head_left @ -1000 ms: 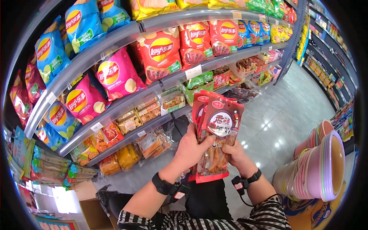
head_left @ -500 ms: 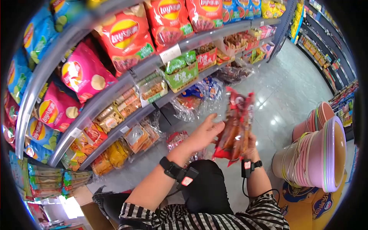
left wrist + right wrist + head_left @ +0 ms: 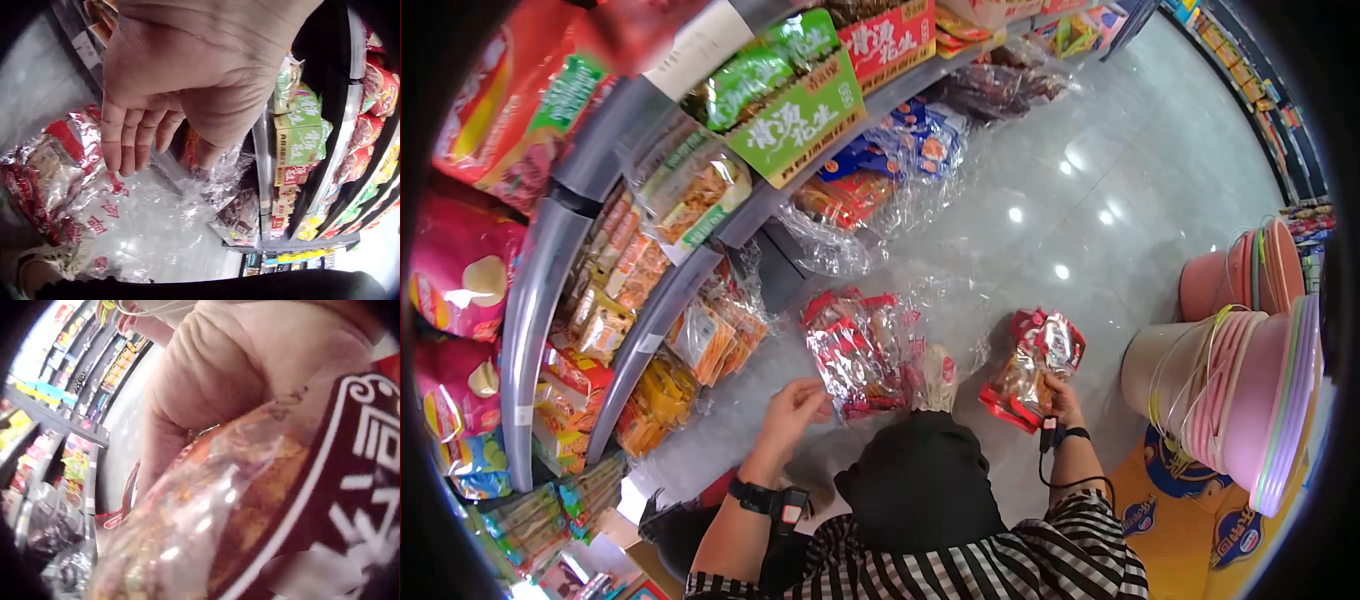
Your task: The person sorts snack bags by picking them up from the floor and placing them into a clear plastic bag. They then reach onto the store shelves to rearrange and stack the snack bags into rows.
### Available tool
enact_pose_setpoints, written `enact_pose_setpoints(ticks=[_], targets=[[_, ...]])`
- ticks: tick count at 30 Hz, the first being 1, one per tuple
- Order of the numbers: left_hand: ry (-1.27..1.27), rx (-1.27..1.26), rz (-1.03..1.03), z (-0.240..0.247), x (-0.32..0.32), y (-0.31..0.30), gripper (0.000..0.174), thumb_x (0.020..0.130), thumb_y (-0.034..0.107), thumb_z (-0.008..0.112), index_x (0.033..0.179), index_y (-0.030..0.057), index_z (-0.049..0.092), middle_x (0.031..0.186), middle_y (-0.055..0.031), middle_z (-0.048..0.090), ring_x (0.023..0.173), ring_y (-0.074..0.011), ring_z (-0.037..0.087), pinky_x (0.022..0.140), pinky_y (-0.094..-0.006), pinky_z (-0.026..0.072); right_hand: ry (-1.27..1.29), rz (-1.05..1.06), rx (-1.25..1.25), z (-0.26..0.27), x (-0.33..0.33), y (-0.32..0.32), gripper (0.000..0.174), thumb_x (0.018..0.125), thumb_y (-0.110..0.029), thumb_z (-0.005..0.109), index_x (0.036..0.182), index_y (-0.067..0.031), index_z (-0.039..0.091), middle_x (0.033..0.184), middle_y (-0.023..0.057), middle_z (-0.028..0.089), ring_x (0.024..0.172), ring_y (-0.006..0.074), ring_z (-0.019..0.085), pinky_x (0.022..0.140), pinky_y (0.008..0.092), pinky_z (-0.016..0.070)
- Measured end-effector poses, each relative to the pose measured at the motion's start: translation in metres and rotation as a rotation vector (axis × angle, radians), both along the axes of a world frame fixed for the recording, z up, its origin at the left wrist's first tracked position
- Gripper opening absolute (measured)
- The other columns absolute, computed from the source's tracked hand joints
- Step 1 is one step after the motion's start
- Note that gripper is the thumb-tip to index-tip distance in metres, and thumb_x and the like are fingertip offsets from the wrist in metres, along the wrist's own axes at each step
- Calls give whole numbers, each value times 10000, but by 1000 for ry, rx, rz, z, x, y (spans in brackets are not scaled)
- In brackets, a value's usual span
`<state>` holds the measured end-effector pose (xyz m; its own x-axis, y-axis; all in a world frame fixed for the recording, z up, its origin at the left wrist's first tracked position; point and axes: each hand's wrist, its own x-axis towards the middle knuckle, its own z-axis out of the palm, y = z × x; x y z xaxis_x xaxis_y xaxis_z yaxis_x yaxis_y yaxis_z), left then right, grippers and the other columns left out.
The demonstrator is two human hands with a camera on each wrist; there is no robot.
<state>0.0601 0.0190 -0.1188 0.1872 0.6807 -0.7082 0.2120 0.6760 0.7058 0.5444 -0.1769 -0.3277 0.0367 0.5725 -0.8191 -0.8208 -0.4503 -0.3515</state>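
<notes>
My right hand (image 3: 1062,400) grips red snack packets (image 3: 1030,372) above the floor, to the right of my knee. Up close in the right wrist view, a packet (image 3: 187,531) shows a clear window over brownish food and dark red printing with white characters. Near the clear plastic bag on the floor, my left hand (image 3: 793,408) hangs with relaxed fingers and holds nothing. More red packets (image 3: 855,350) lie inside that clear bag (image 3: 945,300). In the left wrist view the fingers of the left hand (image 3: 187,81) point down beside the bag.
Shelves with a grey edge (image 3: 550,310) carry chip bags and a green snack box (image 3: 800,130) on the left. Bags of blue packets (image 3: 900,140) sit by the lowest shelf. Stacked buckets (image 3: 1200,380) stand at right, near a yellow-brown carton (image 3: 1175,545).
The left hand has let go of the packets and moved down and left. The right hand has carried them lower. The head view has tilted down toward the floor and the clear bag.
</notes>
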Motion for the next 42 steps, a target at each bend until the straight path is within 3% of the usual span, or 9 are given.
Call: enact_pose_setpoints(ticks=[6, 14, 19, 22, 27, 30, 34, 40, 42], targets=[[113, -105, -98, -30, 12, -22, 341, 902, 169, 619, 1179, -13, 533, 977, -101, 638, 829, -154, 623, 714, -275, 521, -288, 109, -224, 1, -31, 33, 245, 832, -110, 663, 1056, -50, 581, 943, 85, 655, 729, 217, 641, 565, 338, 534], [-11, -54, -126, -39, 25, -27, 336, 892, 168, 640, 1157, -14, 544, 952, -68, 630, 853, -126, 606, 725, -253, 505, -990, 190, -96, -65, -37, 32, 457, 725, -170, 770, 1086, 3, 551, 943, 90, 650, 803, 184, 643, 711, 321, 526], [27, -57, -109, -37, 18, -29, 339, 890, 170, 640, 1150, -26, 544, 935, -80, 636, 827, -123, 610, 739, -246, 501, -1142, 288, -315, 2, -67, 54, 582, 692, -167, 786, 1148, 47, 495, 1076, 157, 600, 963, 253, 602, 863, 357, 475], [99, 61, -144, -46, 16, -30, 357, 880, 181, 649, 1149, -28, 544, 897, -77, 643, 799, -116, 613, 715, -254, 501, -1963, 305, -297, 17, -70, 76, 451, 817, -152, 694, 1173, 36, 490, 1065, 120, 596, 942, 233, 597, 837, 330, 476], [172, 106, -144, -58, 37, -26, 420, 867, 167, 654, 1207, -16, 489, 865, -58, 636, 778, -110, 598, 675, -255, 483, -1192, 363, 466, 128, -137, 163, 224, 916, -16, 521, 1139, -18, 547, 872, 11, 565, 792, 80, 554, 697, 239, 469], [199, 248, -165, -49, 64, -13, 523, 829, 260, 695, 1217, -15, 476, 845, -80, 659, 768, -147, 632, 690, -295, 504, -1273, 907, 453, 140, -177, 214, 232, 821, -128, 609, 1024, -17, 622, 772, 181, 646, 755, 345, 646, 682, 392, 514], [499, 287, -359, -14, 91, 13, 678, 787, 453, 694, 1243, 20, 441, 875, -128, 671, 797, -273, 662, 725, -378, 514, -1053, 1613, 977, 94, -219, 224, 284, 768, -218, 657, 1009, -68, 648, 870, 206, 660, 802, 373, 638, 726, 433, 508], [534, 251, -304, -51, 67, 11, 412, 831, 415, 629, 989, 40, 563, 800, -147, 666, 768, -330, 657, 690, -427, 502, -644, 1491, 864, 114, -238, 237, 343, 778, -361, 640, 980, -84, 659, 872, 198, 658, 810, 360, 633, 755, 430, 497], [452, 416, -211, -61, 58, 6, 229, 850, 210, 654, 897, 1, 575, 654, -83, 612, 586, -137, 572, 554, -299, 458, -761, 1949, 637, 98, -239, 259, 391, 793, -389, 635, 1040, -86, 643, 892, 198, 660, 812, 342, 643, 753, 427, 496]])
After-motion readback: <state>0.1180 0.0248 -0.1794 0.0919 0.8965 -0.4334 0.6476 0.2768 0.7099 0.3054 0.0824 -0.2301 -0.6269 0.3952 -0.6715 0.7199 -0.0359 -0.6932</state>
